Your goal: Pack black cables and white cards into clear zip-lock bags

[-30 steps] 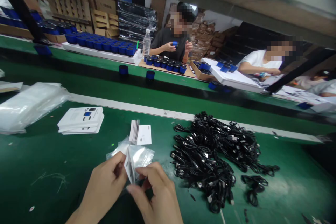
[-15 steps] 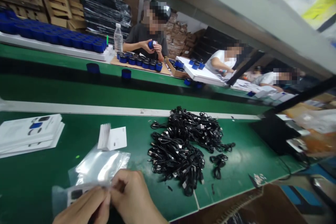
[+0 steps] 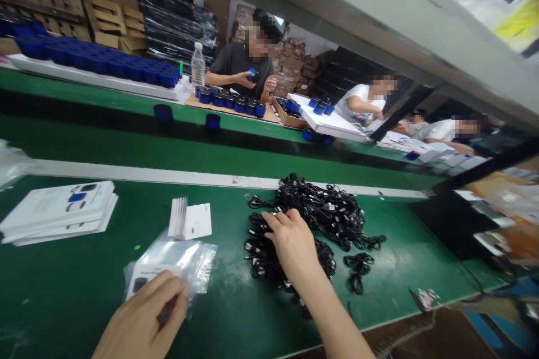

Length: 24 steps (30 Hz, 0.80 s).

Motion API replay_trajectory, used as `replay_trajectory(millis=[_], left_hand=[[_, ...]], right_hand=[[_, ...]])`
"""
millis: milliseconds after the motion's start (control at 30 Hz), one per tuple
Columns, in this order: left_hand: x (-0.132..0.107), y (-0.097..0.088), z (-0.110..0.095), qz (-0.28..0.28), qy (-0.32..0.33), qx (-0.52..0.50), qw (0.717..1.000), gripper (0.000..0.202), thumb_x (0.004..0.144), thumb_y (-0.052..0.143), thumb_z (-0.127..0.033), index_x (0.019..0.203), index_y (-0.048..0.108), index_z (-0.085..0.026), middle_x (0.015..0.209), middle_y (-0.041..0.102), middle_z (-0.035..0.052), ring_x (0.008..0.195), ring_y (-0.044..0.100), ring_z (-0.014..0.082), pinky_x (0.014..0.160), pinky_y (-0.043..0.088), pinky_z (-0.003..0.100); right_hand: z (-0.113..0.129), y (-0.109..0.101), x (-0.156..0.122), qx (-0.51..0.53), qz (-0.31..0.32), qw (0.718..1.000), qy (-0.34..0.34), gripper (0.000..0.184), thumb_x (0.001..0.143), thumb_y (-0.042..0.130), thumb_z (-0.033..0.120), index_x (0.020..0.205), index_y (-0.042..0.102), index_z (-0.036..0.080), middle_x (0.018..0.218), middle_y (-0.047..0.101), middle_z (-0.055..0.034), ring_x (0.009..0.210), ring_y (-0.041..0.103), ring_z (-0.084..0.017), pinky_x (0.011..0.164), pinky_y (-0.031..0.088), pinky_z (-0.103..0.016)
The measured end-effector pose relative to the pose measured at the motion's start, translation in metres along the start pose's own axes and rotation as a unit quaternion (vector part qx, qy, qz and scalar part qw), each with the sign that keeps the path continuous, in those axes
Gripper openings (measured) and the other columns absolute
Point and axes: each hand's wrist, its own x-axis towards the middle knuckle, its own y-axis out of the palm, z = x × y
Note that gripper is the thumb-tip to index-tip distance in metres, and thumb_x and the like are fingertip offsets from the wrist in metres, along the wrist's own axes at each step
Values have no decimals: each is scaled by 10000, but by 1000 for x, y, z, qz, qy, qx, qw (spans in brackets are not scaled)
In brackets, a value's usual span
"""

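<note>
left hand [image 3: 143,317] on clear plastic bag [image 3: 177,255], right hand [image 3: 292,244] on black cables [image 3: 307,207]

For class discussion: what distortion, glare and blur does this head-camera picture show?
Head view: the wide lens tilts and bows the scene, so the overhead beam sweeps diagonally; glare whitens the clear plastic bag; the packaging at the right edge looks out of focus.

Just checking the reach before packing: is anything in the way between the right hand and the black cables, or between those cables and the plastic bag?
Nothing visible is. The right hand already rests on the black cable pile, and only green bench mat shows between the pile and the clear plastic bag under the left hand.
</note>
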Motion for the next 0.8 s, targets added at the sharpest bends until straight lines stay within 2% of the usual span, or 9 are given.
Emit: replay_trajectory(millis=[100,167,267,333,367,467,567,700,800], left_hand=[[4,-5,-1,39,13,19,999,303,898,393,-368,658,533,-247,685,566,-47,492,573,89,505,440,194],[8,-5,-2,48,-8,3,999,317,909,370,-362,652,510,-240,678,552,-46,507,568,96,512,440,202],[12,-5,-1,63,-36,-25,997,265,894,390,-313,663,494,-238,659,549,-50,537,567,112,517,440,207],[13,-5,2,71,-38,-38,996,209,867,410,-246,685,512,-240,668,566,-51,570,584,115,535,456,198],[14,-5,3,70,-39,-42,996,193,861,411,-229,707,528,-242,692,583,-47,605,602,117,556,471,194],[12,-5,8,54,-46,-53,996,222,901,383,-286,781,565,-242,830,626,-13,709,640,126,627,509,196],[9,-4,10,32,-51,-50,997,282,920,371,-357,760,568,-233,946,615,19,722,648,126,625,519,198],[4,2,7,-50,-7,4,999,190,891,436,-303,785,577,-234,1019,588,43,877,643,161,720,528,234],[-1,6,6,-87,30,34,995,150,876,454,-253,808,586,-242,1055,559,54,960,611,185,785,515,285]], right_hand=[[5,0,-5,84,-48,995,6,280,860,552,131,1131,614,163,812,663,-87,731,577,-243,672,518,-377],[22,-3,-16,269,-79,957,77,272,878,544,214,1146,570,179,868,662,-70,696,606,-200,641,534,-320],[58,4,-33,589,-8,788,181,220,843,588,296,1042,555,207,867,677,-40,649,652,-159,585,548,-248],[80,19,-42,668,29,716,201,206,808,618,315,967,562,196,826,689,-39,655,662,-166,603,552,-254],[87,27,-45,660,43,721,207,179,798,628,300,926,572,190,799,691,-39,634,658,-164,582,542,-242],[94,44,-51,540,38,817,199,78,813,607,224,882,617,189,730,690,-25,584,644,-159,539,512,-219],[90,46,-52,437,-20,892,117,104,824,570,153,883,643,199,773,703,-30,671,670,-187,621,528,-252],[97,48,-54,447,-102,888,28,116,823,562,101,852,628,193,821,701,-43,764,670,-182,697,531,-263],[111,57,-54,502,-96,850,129,64,786,633,139,822,617,190,801,692,-39,734,664,-169,670,531,-240]])
